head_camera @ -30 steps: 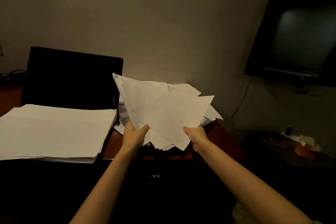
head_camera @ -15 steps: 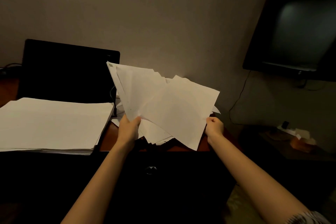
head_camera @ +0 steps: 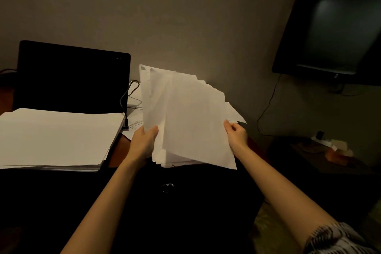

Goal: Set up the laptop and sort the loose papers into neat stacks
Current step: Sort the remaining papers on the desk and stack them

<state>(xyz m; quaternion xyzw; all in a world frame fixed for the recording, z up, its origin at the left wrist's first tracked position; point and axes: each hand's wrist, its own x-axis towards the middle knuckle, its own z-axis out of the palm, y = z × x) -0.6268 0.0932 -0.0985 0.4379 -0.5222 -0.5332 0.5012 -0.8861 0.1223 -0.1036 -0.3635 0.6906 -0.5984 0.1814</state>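
Observation:
A fanned bundle of loose white papers [head_camera: 185,117] is held upright above the desk's right part. My left hand [head_camera: 144,142] grips its lower left edge, thumb in front. My right hand [head_camera: 236,135] pinches the right edge. A thick neat stack of white paper [head_camera: 55,138] lies flat on the left, partly over the base of an open black laptop [head_camera: 72,76] whose screen is dark. A few more loose sheets [head_camera: 135,121] lie on the desk behind the held bundle.
A black cable [head_camera: 123,103] runs down beside the laptop's right edge. The red-brown desk [head_camera: 115,154] has a dark front with a round drawer knob [head_camera: 167,187]. A dark wall-mounted screen [head_camera: 338,27] hangs at the right; a low side table [head_camera: 329,150] holds small items.
The fanned papers have been drawn together and turned more upright. My right hand slid from the bundle's bottom corner up to its right edge; my left hand kept its grip.

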